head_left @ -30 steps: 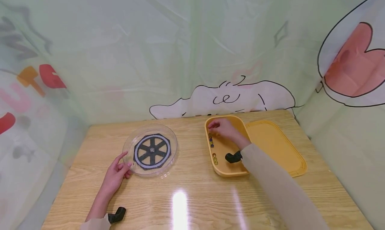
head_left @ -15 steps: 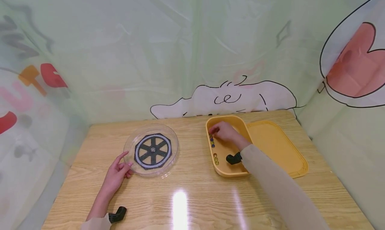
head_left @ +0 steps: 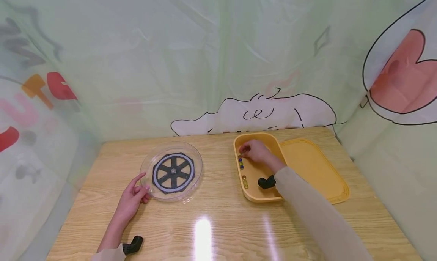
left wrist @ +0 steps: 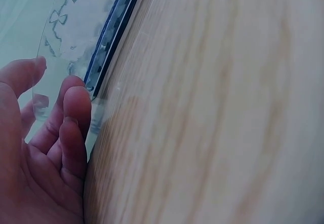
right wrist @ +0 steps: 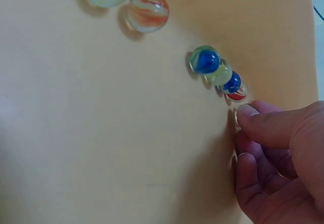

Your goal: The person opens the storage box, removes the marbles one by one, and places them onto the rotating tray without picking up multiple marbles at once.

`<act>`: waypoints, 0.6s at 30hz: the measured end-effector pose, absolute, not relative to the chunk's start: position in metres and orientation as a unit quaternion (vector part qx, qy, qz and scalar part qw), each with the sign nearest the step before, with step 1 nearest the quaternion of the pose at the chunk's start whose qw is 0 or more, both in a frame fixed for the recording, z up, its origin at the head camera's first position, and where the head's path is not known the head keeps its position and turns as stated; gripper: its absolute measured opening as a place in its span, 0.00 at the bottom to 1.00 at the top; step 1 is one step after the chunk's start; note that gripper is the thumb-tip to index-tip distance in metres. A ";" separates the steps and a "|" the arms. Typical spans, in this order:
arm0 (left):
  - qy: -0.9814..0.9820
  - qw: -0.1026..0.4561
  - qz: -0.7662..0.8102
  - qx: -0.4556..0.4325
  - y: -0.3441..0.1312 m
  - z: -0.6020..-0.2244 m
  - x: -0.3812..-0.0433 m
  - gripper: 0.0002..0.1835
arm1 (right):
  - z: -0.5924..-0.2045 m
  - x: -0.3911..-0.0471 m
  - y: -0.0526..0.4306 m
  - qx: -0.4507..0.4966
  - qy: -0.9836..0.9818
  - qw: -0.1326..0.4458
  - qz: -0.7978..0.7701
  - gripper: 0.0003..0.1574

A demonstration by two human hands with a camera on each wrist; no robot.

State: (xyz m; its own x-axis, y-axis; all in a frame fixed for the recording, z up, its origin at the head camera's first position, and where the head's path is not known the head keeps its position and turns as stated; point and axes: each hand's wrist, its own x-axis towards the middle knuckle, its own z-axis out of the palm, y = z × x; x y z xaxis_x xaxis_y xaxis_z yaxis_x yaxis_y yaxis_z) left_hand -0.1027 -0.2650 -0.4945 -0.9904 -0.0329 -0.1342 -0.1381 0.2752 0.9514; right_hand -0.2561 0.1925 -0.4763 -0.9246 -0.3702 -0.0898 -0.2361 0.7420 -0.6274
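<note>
My left hand (head_left: 131, 197) pinches the near-left rim of a clear round dish (head_left: 196, 179), with the thumb and fingers on either side of its wall in the left wrist view. A black six-spoked wheel shape with a pale ring (head_left: 173, 171) lies in or under the dish; which, I cannot tell. My right hand (head_left: 257, 151) reaches into a yellow tray (head_left: 261, 198), at the far end of a row of glass marbles (right wrist: 205, 60). Its thumb and index finger come together on a marble (right wrist: 236, 117), mostly hidden by the fingertips. An orange-striped marble (right wrist: 148, 12) and pale ones lie apart, nearer.
A flat yellow lid (head_left: 314, 170) lies just right of the tray, on the wooden table (head_left: 164, 230). Printed curtains (head_left: 153, 63) hang behind the table and at both sides. A black wrist device (head_left: 266, 182) on my right arm hangs over the tray.
My right hand has come slightly nearer to me inside the tray, closing in on the far end of the marble row. The left hand and dish stay nearly still.
</note>
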 end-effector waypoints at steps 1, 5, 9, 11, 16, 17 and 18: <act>0.797 0.043 0.600 -0.049 -0.264 -0.490 -0.101 0.29 | -0.476 -0.256 0.193 -0.160 0.927 0.106 -0.321 0.06; 0.798 0.039 0.600 -0.037 -0.261 -0.483 -0.099 0.29 | -0.474 -0.255 0.197 -0.153 0.921 0.108 -0.341 0.07; 0.797 0.039 0.601 -0.041 -0.261 -0.484 -0.099 0.29 | -0.467 -0.253 0.201 -0.142 0.913 0.105 -0.368 0.08; 0.797 0.037 0.602 -0.044 -0.261 -0.486 -0.100 0.29 | -0.463 -0.252 0.201 -0.139 0.911 0.101 -0.375 0.08; 0.796 0.039 0.601 -0.054 -0.268 -0.504 -0.106 0.29 | -0.451 -0.247 0.201 -0.141 0.913 0.080 -0.375 0.10; 0.797 0.039 0.600 -0.055 -0.270 -0.507 -0.107 0.30 | -0.449 -0.245 0.200 -0.142 0.913 0.078 -0.375 0.10; 0.798 0.039 0.599 -0.055 -0.271 -0.510 -0.108 0.30 | -0.447 -0.244 0.200 -0.145 0.913 0.074 -0.374 0.10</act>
State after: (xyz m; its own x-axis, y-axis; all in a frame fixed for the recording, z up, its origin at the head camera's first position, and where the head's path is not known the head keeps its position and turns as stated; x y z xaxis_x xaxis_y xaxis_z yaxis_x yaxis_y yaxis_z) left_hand -0.1078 -0.2713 -0.5100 -0.9908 -0.0414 -0.1286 -0.1350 0.2766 0.9514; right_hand -0.2437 0.1997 -0.4468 -0.9472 -0.3195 -0.0259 -0.2093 0.6779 -0.7048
